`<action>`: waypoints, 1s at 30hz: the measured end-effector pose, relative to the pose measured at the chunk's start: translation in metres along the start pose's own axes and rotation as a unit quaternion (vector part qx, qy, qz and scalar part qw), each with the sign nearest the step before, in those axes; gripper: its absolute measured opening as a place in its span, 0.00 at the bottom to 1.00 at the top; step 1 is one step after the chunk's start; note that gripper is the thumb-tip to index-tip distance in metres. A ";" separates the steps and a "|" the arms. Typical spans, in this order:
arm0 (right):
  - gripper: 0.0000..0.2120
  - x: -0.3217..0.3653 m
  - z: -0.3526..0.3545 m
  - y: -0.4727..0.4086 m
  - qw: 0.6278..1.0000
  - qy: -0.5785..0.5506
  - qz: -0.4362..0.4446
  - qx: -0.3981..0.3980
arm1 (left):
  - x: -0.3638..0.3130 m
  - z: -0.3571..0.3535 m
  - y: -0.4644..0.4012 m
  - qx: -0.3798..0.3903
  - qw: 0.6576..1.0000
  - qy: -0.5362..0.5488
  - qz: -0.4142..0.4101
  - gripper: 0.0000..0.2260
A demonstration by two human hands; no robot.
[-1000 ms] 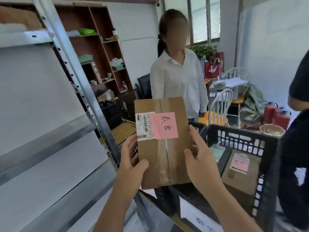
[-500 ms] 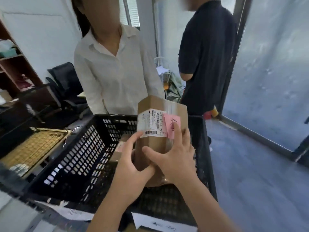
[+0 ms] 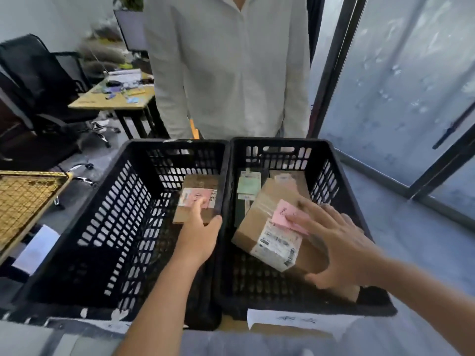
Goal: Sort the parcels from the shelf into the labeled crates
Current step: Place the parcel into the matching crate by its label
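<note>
Two black slatted crates stand side by side, the left crate (image 3: 102, 227) and the right crate (image 3: 282, 141). A cardboard parcel (image 3: 259, 214) with a pink note and a white barcode label lies tilted inside the right crate. My right hand (image 3: 341, 242) grips it, fingers spread over the note and thumb under its near edge. My left hand (image 3: 199, 235) clasps the rim between the crates, its fingers down inside the left crate by a small pink-labelled parcel (image 3: 198, 182). A green-labelled parcel (image 3: 248, 185) lies at the back of the right crate. Paper labels (image 3: 295, 321) hang on the crates' front.
A person in a white shirt (image 3: 231, 73) stands directly behind the crates. A black office chair (image 3: 38, 86) and a wooden desk (image 3: 113, 98) are at the back left. A yellow wire grid (image 3: 23, 199) lies at the left, a glass door (image 3: 411, 86) at the right.
The view swung from the shelf to the crates. The parcel, held upright in both hands, has gone down tilted into the right crate under my right hand alone; my left hand moved to the rim.
</note>
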State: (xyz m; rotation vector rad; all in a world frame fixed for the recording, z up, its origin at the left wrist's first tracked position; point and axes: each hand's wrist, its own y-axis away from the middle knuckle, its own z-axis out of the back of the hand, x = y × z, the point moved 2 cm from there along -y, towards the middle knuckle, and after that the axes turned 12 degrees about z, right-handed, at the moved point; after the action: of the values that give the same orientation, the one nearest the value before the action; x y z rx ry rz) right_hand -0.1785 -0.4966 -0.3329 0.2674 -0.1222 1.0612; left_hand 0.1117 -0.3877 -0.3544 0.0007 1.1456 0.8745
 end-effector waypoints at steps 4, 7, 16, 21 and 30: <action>0.54 -0.013 -0.020 -0.024 0.984 0.088 0.101 0.117 | 0.014 -0.019 -0.009 0.055 0.997 -0.039 0.047 0.29; 0.53 -0.016 -0.040 -0.037 0.962 0.087 0.175 0.191 | 0.020 -0.025 -0.011 0.030 0.997 -0.042 0.051 0.28; 0.53 -0.035 -0.102 -0.071 0.961 0.035 0.175 0.211 | 0.024 -0.025 -0.015 -0.010 0.996 -0.033 0.081 0.26; 0.50 -0.031 -0.130 -0.088 0.944 0.087 0.240 0.208 | 0.027 -0.026 -0.019 -0.026 0.994 -0.013 0.104 0.27; 0.53 -0.033 -0.141 -0.092 0.950 0.078 0.215 0.210 | 0.021 -0.030 -0.012 -0.063 0.991 -0.047 0.109 0.24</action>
State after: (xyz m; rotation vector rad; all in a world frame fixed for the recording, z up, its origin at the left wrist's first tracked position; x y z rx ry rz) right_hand -0.1182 -0.5278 -0.4907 0.5566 0.2026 1.5376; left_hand 0.0979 -0.3959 -0.3889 0.0637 1.0120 1.1292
